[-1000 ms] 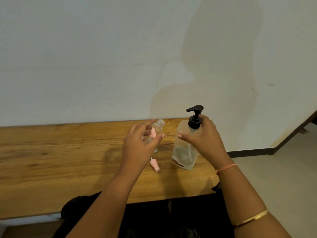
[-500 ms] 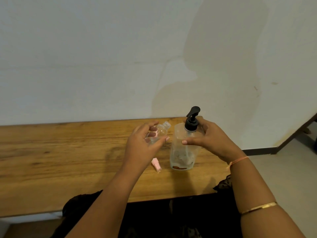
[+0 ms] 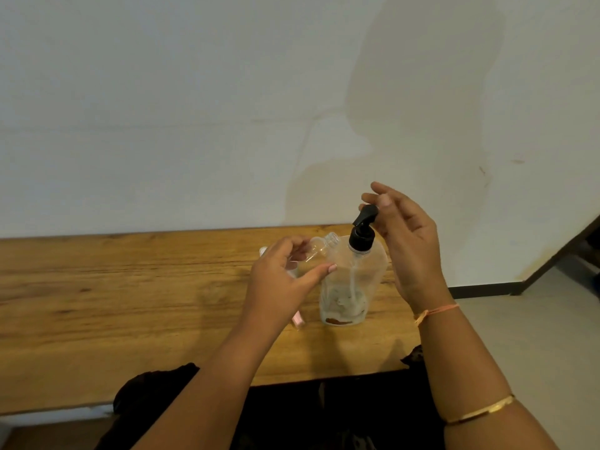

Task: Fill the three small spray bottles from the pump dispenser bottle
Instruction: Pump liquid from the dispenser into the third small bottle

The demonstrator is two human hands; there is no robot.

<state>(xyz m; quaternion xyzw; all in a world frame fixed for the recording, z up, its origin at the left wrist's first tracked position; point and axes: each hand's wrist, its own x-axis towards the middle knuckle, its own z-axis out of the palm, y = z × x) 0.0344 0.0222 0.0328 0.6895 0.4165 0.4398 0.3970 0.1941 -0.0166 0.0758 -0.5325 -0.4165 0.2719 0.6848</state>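
Uncapped small spray bottle (image 3: 317, 249) tilted, open neck aimed right, close against shoulder of pump dispenser bottle (image 3: 352, 280). Left hand (image 3: 281, 282) raised over table, thumb and curled fingers pinching bottle's lower body; neck juts past fingertips. Right hand (image 3: 409, 245) upright beside black pump head (image 3: 366, 219), fingers loosely spread, one tip just above nozzle; contact unclear. Count: one pump dispenser bottle, standing on wooden table (image 3: 113, 303); one spray bottle plainly seen; another clear item (image 3: 263, 251) half hidden behind left hand; one pink cap (image 3: 297, 321) lying under left wrist.
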